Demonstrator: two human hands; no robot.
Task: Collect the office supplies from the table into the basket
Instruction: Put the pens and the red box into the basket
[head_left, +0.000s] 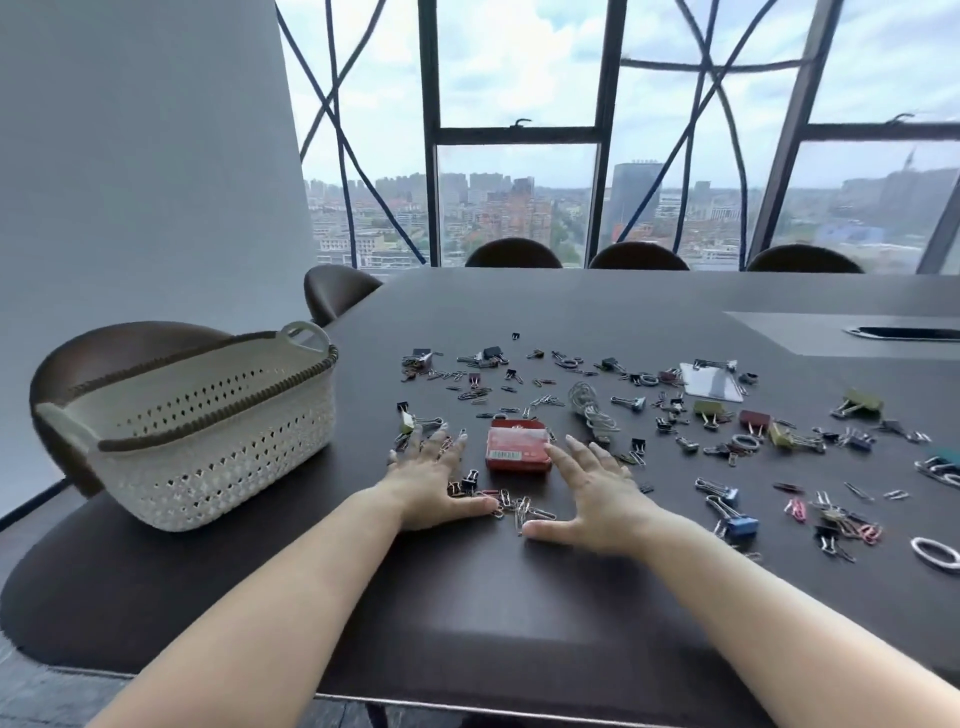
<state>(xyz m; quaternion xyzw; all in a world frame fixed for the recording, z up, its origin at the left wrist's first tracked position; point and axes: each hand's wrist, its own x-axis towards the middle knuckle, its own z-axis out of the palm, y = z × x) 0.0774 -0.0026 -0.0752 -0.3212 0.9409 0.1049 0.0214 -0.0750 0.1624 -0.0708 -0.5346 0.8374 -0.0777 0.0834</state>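
A white woven-look basket (208, 441) with a dark rim stands on the dark table (519, 597) at the left, tilted toward me. Binder clips and paper clips lie scattered across the middle and right of the table. A small red box (518, 447) sits between my hands. My left hand (434, 480) lies flat on the table, fingers spread, just left of the box and over some clips. My right hand (592, 499) lies flat to the box's right, fingers apart. A small heap of paper clips (522, 506) rests between my thumbs. Neither hand holds anything.
A clear card holder (711, 383) and a coiled silvery cable (589, 408) lie further back. A blue binder clip (737, 522) sits right of my right hand. Brown chairs (104, 358) ring the table. A cable slot (904, 332) is set in the table at far right.
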